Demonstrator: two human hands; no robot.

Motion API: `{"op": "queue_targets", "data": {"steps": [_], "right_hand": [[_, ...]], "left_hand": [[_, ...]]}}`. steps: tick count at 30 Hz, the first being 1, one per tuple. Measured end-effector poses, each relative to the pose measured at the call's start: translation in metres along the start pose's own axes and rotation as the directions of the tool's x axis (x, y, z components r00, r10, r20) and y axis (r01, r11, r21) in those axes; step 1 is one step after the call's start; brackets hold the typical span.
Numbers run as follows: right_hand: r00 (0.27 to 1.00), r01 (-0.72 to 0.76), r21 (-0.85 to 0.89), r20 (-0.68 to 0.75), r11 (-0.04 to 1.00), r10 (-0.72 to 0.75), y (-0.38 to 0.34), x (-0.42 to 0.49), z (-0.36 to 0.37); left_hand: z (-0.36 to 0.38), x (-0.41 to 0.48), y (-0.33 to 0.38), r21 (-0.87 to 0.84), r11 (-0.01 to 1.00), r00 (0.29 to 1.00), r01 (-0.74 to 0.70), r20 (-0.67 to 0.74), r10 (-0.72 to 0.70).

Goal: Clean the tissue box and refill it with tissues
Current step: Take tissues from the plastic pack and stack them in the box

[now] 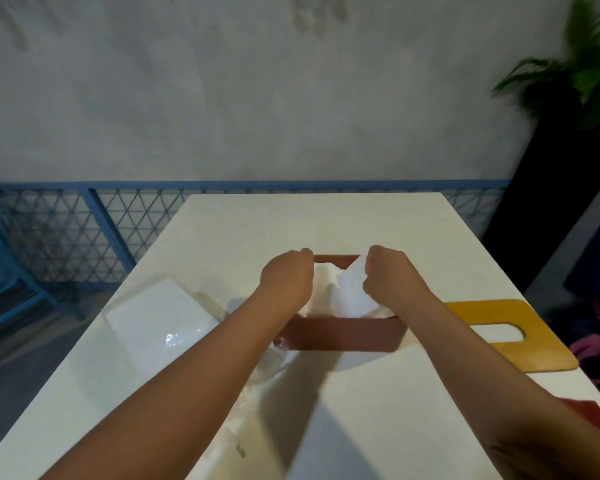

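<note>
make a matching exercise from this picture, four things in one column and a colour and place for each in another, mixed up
Things:
1. tissue box
2. slotted lid
3. wrapped tissue pack
4. potted plant

Colour and place:
A. yellow, lying flat right of the box
B. green, far right by the wall
C. reddish brown, open, with white tissues inside
D. white in clear plastic, left of the box

Pairs: 1-C, 2-A, 3-D, 4-B

A white surface (326, 220) stood before a blue mesh railing (66, 220) and grey wall (257, 98), a leafy plant (589, 64) in a black planter (541, 188) at right.
</note>
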State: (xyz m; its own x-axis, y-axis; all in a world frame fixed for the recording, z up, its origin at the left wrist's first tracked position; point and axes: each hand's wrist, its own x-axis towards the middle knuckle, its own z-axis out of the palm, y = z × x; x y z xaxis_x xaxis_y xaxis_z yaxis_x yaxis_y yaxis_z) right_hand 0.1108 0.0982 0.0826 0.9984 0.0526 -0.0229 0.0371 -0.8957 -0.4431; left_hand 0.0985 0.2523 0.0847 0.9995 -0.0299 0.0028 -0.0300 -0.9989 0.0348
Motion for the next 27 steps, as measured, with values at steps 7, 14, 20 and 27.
{"op": "queue_targets", "data": {"steps": [7, 14, 20, 27], "right_hand": [[0.974, 0.001, -0.403, 0.208, 0.915, 0.09, -0.006, 0.019, 0.013], [0.943, -0.008, -0.374, 0.305, 0.927, 0.131, -0.002, 0.028, 0.019], [0.933, 0.033, -0.455, 0.333, 0.89, 0.136, -0.006, 0.022, 0.015], [0.935, 0.096, -0.416, 0.349, 0.904, 0.062, -0.004, 0.02, 0.017]], "left_hand": [[0.002, 0.023, 0.007, 0.109, 0.994, 0.947, 0.007, 0.32, -0.042], [0.004, 0.032, 0.013, 0.135, 0.991, 0.861, -0.003, 0.504, -0.066], [0.007, 0.03, 0.012, 0.125, 0.992, 0.918, -0.002, 0.395, -0.047], [0.005, 0.032, 0.013, 0.102, 0.995, 0.924, -0.008, 0.381, -0.031]]}}
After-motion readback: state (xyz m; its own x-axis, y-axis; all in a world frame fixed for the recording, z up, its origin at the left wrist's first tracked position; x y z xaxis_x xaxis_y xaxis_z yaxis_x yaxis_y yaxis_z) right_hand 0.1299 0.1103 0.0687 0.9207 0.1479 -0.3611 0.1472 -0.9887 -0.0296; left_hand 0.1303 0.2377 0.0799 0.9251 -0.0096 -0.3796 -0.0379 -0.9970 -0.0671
